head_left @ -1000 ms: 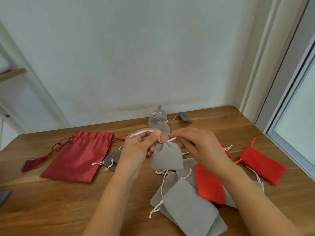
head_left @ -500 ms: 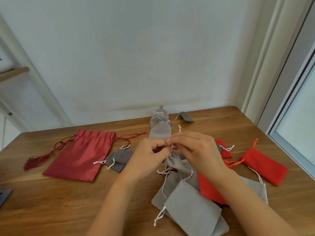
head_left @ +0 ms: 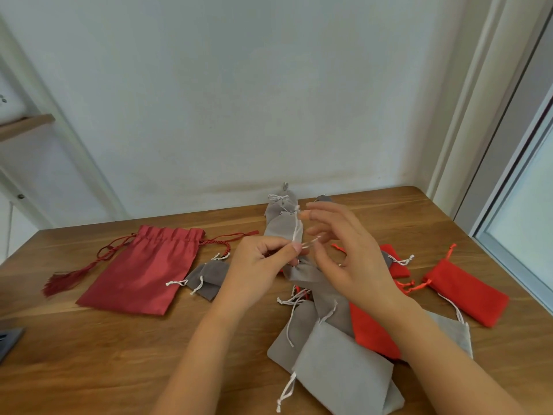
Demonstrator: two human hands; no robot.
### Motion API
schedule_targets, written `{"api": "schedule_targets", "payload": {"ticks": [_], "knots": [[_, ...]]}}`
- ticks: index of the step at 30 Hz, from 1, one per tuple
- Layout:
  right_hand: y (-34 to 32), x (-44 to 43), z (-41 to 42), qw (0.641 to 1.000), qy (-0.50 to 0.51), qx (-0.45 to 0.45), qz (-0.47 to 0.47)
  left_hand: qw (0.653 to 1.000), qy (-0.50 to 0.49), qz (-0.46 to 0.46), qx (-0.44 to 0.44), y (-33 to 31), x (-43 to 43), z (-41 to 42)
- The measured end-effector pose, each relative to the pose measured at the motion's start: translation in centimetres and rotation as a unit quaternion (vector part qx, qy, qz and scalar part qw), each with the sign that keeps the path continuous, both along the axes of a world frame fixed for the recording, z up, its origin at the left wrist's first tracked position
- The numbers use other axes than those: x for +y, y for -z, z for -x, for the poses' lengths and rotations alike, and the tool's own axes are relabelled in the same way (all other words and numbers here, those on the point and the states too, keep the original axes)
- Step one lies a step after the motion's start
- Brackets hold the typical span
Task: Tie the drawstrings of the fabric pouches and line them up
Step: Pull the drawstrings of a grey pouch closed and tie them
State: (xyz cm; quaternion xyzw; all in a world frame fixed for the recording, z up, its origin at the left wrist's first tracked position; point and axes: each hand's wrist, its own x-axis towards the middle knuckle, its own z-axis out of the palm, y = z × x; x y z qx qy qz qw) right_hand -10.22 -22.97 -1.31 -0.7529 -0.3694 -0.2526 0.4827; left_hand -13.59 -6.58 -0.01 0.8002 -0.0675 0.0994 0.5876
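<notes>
Tying is under way and we are judging it well short of finished; up and to the right of the large dark-red satin pouch with the tasselled cord (head_left: 143, 271), a row of small grey velvet pouches (head_left: 281, 226) is lying end to end toward the wall, with a white bow showing on it; we are counting three there, and a grey scrap at the row's far end is too small to call.

Just right of the dark-red pouch, the left hand (head_left: 263, 265) is pinching the white drawstring (head_left: 296, 229) of a small grey pouch in work (head_left: 302, 272) between thumb and forefinger, holding it over the wooden table (head_left: 119, 354); the right hand (head_left: 350, 259) is spreading its fingers, released, the cord only brushing its fingertips; the knot, we are judging, is not yet closed.

The rest is waiting, cords loose; two darker grey pouches (head_left: 209, 277) are lying just beside the dark-red pouch's right edge; farther right of it, three orange-red felt pouches (head_left: 466, 295) are lying scattered; below and right of it, a heap of light grey pouches (head_left: 341, 372) is overlapping, four as far as we are making out; one more grey pouch is peeking out beyond the right hand; the single dark-red pouch itself is lying untied.
</notes>
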Motion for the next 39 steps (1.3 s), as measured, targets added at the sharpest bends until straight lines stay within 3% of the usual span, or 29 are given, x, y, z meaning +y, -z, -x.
{"api": "schedule_targets", "payload": {"ticks": [2, 5, 9, 13, 21, 32, 39], "knots": [[0.1, -0.1, -0.1, 0.999, 0.032, -0.031, 0.032, 1.0, -0.011, 0.021, 0.0, -0.1, 0.1, -0.1], [0.5, 0.0, -0.3, 0.997, 0.023, 0.0, 0.073, 1.0, -0.01, 0.024, -0.001, -0.2, 0.1, -0.2], [1.1, 0.0, -0.9, 0.994, 0.064, -0.053, 0.071, 1.0, -0.022, 0.017, 0.009, 0.0, 0.4, -0.3], [1.1, -0.4, -1.4, 0.99, 0.101, -0.056, 0.078, 0.995, -0.034, 0.066, 0.068, 0.1, 0.6, -0.5], [0.7, -0.5, -1.1, 0.992, 0.023, -0.023, 0.124, 0.984, -0.034, 0.156, 0.079, 0.0, 1.0, -0.5], [0.6, -1.2, -1.5, 0.987, 0.023, 0.007, 0.161, 0.998, -0.057, 0.032, -0.007, 0.3, 0.9, -0.5], [-0.1, -1.3, -1.2, 0.996, 0.045, 0.015, 0.069, 0.998, -0.042, -0.029, -0.045, 0.5, 0.1, 0.0]]}}
